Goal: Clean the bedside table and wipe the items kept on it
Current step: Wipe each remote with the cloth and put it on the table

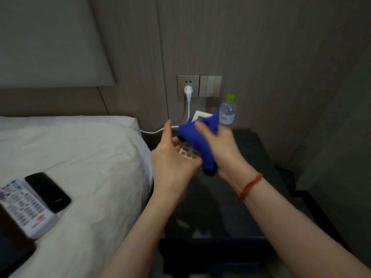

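Left hand: your left hand (176,157) cradles a small button-faced remote with pale keys (187,152), fingers (167,127) curled loosely round it from beneath, above the dark glossy tabletop (251,157).
Right hand: your right hand (218,145) clenches the crumpled blue soft cloth (197,141), fingers (202,128) pressing it onto the remote just beyond your left palm.
Handling, remote: likely light, stiff and smooth; I judge it could slip under rubbing, so grip its long edges, not the keys.
Handling, cloth: soft and limp; bunch it in the palm so no tail drags.
Container: a clear plastic water bottle with a green cap (227,113) stands upright just past your right fingers; its level is hard to read. Probably tippy, so take it round the middle.
Behind the cloth: a white flat box-like item (198,115), partly hidden.
On the bed: a white remote (24,205) and a black remote (48,191) lie side by side on the white sheet (90,157), well apart from your left fingers.
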`<action>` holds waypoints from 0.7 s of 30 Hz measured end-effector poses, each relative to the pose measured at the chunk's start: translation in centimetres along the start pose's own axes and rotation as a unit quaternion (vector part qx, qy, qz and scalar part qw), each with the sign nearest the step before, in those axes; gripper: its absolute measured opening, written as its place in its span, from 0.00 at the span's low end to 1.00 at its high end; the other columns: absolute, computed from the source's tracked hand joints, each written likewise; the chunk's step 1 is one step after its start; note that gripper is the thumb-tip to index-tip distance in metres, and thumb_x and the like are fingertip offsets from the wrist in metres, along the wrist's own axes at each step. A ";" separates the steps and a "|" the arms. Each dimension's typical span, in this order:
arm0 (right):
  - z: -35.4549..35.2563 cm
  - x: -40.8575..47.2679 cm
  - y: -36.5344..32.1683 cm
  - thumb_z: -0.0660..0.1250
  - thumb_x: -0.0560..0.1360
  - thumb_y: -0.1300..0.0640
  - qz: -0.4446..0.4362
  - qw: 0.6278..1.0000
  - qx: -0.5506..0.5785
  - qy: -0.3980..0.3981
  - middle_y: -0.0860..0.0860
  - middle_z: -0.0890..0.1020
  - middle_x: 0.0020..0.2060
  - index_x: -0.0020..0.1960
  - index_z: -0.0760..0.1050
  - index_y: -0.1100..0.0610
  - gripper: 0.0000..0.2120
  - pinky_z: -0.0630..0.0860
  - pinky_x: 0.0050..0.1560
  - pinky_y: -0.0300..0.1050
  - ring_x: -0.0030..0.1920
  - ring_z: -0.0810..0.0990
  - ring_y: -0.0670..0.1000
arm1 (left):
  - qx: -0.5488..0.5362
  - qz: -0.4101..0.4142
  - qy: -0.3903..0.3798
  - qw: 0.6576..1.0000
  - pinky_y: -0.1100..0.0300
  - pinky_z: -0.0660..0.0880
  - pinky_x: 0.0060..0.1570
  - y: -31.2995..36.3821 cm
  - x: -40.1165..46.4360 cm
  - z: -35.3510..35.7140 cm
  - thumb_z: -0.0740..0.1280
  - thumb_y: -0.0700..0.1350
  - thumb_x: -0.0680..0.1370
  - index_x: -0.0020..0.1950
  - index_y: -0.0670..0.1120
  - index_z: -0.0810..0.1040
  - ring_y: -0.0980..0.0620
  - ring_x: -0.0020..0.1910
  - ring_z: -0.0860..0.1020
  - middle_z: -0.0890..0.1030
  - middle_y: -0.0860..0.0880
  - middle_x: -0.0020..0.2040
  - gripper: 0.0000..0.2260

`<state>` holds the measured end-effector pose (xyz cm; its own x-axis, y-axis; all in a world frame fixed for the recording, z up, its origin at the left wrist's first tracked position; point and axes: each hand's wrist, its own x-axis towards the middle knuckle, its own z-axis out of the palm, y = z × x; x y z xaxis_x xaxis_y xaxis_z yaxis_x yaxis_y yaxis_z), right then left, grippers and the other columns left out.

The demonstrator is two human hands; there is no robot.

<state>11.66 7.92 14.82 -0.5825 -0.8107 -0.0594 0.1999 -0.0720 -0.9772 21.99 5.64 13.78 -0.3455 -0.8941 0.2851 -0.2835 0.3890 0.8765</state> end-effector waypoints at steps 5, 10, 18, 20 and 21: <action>-0.7 -1.6 0.9 0.66 0.73 0.60 0.188 0.950 0.141 -0.204 0.55 0.84 0.44 0.54 0.77 0.59 0.10 0.80 0.46 0.44 0.43 0.83 0.51 | 0.035 -0.006 0.016 0.999 0.67 0.71 0.47 -0.7 0.4 -0.2 0.71 0.34 0.65 0.75 0.47 0.59 0.57 0.47 0.76 0.75 0.55 0.46 0.41; -0.8 -1.2 1.6 0.68 0.71 0.64 0.153 0.975 0.069 -0.142 0.55 0.83 0.47 0.52 0.76 0.56 0.11 0.79 0.48 0.45 0.47 0.82 0.51 | 0.019 -0.002 0.009 1.000 0.64 0.73 0.50 -0.9 0.1 -0.1 0.69 0.32 0.66 0.75 0.47 0.58 0.56 0.48 0.78 0.77 0.53 0.49 0.41; -0.5 -1.3 1.0 0.65 0.73 0.64 0.103 0.983 0.123 -0.092 0.59 0.81 0.49 0.54 0.75 0.60 0.10 0.78 0.48 0.45 0.47 0.81 0.53 | 0.025 0.027 0.013 0.999 0.75 0.71 0.47 -0.4 -0.1 -0.1 0.75 0.37 0.66 0.76 0.48 0.54 0.66 0.42 0.76 0.73 0.65 0.41 0.45; -0.7 -2.5 2.1 0.64 0.73 0.63 0.168 0.968 0.123 -0.137 0.57 0.82 0.46 0.50 0.76 0.55 0.07 0.78 0.48 0.46 0.45 0.81 0.52 | 0.038 0.020 -0.006 0.999 0.67 0.71 0.50 -0.8 -0.4 -0.2 0.72 0.33 0.65 0.77 0.50 0.53 0.59 0.48 0.77 0.75 0.60 0.46 0.45; -0.9 -2.7 2.2 0.65 0.73 0.63 0.176 0.970 0.103 -0.134 0.56 0.82 0.45 0.48 0.75 0.54 0.07 0.79 0.45 0.44 0.44 0.81 0.51 | 0.041 0.019 -0.017 0.999 0.66 0.72 0.51 -1.0 -0.8 -0.2 0.71 0.32 0.65 0.77 0.50 0.52 0.59 0.49 0.77 0.76 0.59 0.47 0.45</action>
<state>12.99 10.44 12.63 -0.2288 -0.9262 -0.2996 0.5182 0.1447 -0.8430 22.67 5.90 12.79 -0.3863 -0.8711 0.3034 -0.3415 0.4406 0.8302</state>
